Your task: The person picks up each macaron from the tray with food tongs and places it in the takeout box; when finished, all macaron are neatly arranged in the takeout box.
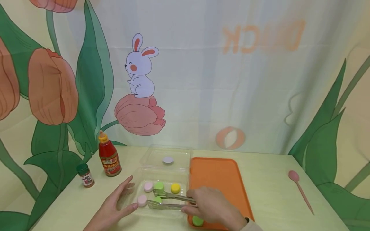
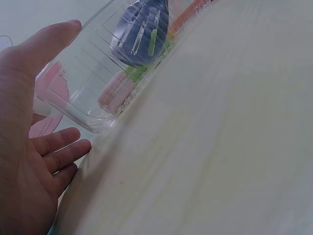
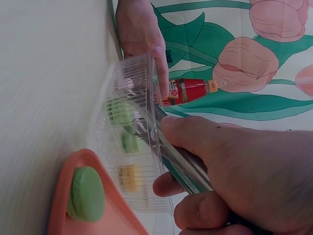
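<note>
My right hand (image 1: pixel 215 205) holds metal tongs (image 1: pixel 170 206), reaching from the right into a clear plastic box (image 1: pixel 162 214). The tong ends stand apart, one by the upper green macaron (image 1: pixel 159 185), the other over the near edge of a lower green macaron (image 1: pixel 157 199). Two pink macarons (image 1: pixel 142 200) and a yellow macaron (image 1: pixel 175 188) also sit in the box. My left hand (image 1: pixel 114 205) is at the box's left side, thumb at the rim (image 2: pixel 73 29) and the other fingers loosely extended outside. Another green macaron (image 3: pixel 87 195) lies on the orange tray (image 1: pixel 215 173).
The box's clear lid (image 1: pixel 153 157) lies folded back, with a white oval spot (image 1: pixel 168 159) on it. A red sauce bottle (image 1: pixel 110 160) and a green-capped spice jar (image 1: pixel 85 176) stand at left. A pink spoon (image 1: pixel 300 190) lies at right. A printed curtain (image 1: pixel 188 80) hangs behind the table.
</note>
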The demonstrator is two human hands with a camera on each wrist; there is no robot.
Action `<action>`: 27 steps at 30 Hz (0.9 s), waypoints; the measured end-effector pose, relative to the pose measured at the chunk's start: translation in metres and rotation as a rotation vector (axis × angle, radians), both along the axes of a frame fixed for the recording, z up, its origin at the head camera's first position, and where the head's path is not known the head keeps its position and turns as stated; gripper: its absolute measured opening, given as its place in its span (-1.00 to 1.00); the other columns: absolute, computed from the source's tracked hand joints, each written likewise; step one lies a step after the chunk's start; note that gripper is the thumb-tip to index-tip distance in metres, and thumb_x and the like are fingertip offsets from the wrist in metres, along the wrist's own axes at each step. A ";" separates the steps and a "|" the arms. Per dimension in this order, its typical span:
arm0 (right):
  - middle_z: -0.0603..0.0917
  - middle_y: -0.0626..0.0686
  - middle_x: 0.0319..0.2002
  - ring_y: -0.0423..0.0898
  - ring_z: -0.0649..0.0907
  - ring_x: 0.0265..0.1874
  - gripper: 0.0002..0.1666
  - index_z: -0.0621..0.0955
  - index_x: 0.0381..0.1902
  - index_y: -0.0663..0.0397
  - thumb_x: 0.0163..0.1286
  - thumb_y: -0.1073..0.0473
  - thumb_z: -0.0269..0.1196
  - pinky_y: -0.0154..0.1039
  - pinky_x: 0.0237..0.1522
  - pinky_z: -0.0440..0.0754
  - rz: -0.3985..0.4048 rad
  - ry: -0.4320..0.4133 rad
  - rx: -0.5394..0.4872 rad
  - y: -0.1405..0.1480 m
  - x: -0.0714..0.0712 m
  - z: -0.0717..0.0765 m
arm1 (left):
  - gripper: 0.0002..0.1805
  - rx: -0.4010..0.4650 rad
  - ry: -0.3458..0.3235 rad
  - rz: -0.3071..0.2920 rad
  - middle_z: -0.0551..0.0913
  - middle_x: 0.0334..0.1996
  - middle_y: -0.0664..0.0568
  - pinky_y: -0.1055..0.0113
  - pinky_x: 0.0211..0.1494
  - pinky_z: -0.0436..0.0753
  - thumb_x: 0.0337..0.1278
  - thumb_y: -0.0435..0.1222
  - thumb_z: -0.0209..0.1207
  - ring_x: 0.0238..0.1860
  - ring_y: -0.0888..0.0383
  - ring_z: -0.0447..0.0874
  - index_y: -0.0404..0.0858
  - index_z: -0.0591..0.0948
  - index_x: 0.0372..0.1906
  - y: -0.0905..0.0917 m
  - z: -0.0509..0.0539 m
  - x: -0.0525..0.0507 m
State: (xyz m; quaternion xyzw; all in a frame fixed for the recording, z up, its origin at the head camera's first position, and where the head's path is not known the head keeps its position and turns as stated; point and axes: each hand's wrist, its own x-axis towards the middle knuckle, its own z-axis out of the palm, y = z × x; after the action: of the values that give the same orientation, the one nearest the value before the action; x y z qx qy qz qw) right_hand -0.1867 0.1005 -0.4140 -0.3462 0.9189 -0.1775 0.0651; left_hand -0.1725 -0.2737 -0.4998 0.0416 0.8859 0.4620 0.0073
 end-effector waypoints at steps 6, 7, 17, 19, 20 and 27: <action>0.72 -0.27 -0.35 -0.35 0.63 -0.44 -0.50 0.78 0.01 -0.09 0.56 -0.36 0.39 -0.29 -0.46 0.61 -0.042 -0.048 -0.040 0.008 0.001 0.000 | 0.14 -0.001 0.002 -0.002 0.48 0.62 -0.15 -0.43 0.62 0.40 0.36 0.20 0.47 0.61 -0.26 0.45 0.06 0.10 0.83 0.000 -0.002 0.000; 0.76 -0.27 -0.29 -0.34 0.66 -0.40 -0.45 0.79 0.08 -0.08 0.55 -0.38 0.39 -0.27 -0.41 0.66 -0.056 -0.060 -0.051 0.010 0.002 0.001 | 0.14 -0.002 -0.001 -0.001 0.48 0.62 -0.15 -0.44 0.62 0.40 0.35 0.21 0.47 0.61 -0.26 0.45 0.06 0.10 0.83 0.000 -0.002 0.000; 0.54 -0.17 -0.52 -0.19 0.38 -0.63 -0.44 0.65 -0.01 -0.16 0.50 -0.47 0.38 -0.27 -0.60 0.36 -0.237 -0.138 -0.227 0.029 0.009 0.011 | 0.15 -0.006 -0.029 0.005 0.47 0.63 -0.14 -0.46 0.60 0.41 0.34 0.22 0.47 0.61 -0.25 0.46 0.09 0.09 0.83 -0.001 -0.003 -0.002; 0.49 -0.16 -0.57 -0.20 0.33 -0.66 -0.42 0.63 0.02 -0.16 0.50 -0.48 0.38 -0.29 -0.63 0.30 -0.279 -0.129 -0.274 0.035 0.011 0.012 | 0.15 -0.008 -0.030 0.003 0.47 0.63 -0.14 -0.47 0.60 0.41 0.34 0.22 0.47 0.60 -0.25 0.46 0.09 0.08 0.83 -0.001 -0.003 -0.002; 0.46 -0.15 -0.60 -0.20 0.31 -0.67 -0.41 0.62 0.03 -0.17 0.49 -0.48 0.38 -0.31 -0.64 0.27 -0.301 -0.121 -0.296 0.039 0.012 0.012 | 0.15 -0.009 -0.030 0.003 0.47 0.63 -0.14 -0.47 0.60 0.41 0.35 0.22 0.47 0.60 -0.25 0.46 0.09 0.08 0.83 -0.001 -0.003 -0.002; 0.36 -0.17 -0.67 -0.24 0.31 -0.71 -0.37 0.62 0.03 -0.17 0.45 -0.52 0.38 -0.35 -0.66 0.25 -0.426 -0.078 -0.391 0.065 0.021 0.016 | 0.14 -0.006 -0.029 -0.002 0.48 0.62 -0.15 -0.47 0.60 0.40 0.36 0.21 0.47 0.61 -0.25 0.45 0.09 0.08 0.83 0.000 -0.002 -0.001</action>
State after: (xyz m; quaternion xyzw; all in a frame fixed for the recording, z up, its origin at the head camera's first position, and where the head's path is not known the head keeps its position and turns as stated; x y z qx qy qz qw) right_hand -0.1660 0.1653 -0.3977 -0.1445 0.9160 -0.3741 -0.0061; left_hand -0.1737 -0.2735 -0.5020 0.0357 0.8869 0.4600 0.0207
